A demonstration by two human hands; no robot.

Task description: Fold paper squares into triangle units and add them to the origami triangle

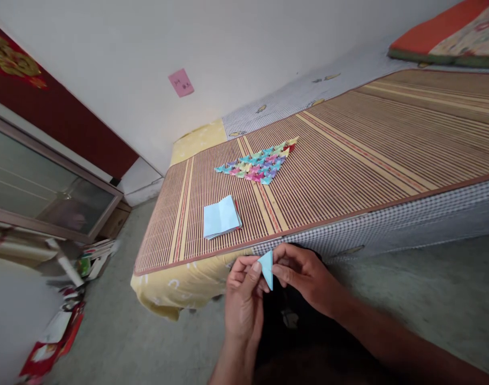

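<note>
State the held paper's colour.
The held paper is light blue, seen best in the head view.

In front of the bed [409, 224], the thumb of the left hand [243, 299] covers part of the blue folded paper [268, 271], which hides some of that hand's fingertips; whether the right hand [306, 271] pinches the edge or only touches it is unclear. Both forearms run out of frame. On the bed, the light-blue stack [221, 218] hides all but a sliver of red, and the coloured paper pieces [260, 164] are too small to count surely. The bed's right end is cut off, as is the orange bedding [427, 32] on it. Above the bed, writing on the pink note [181, 83] is too small to read. Left of the bed, the red-and-gold decoration [12, 56] is cut off, and the floor clutter [62, 331] is blurred.
</note>
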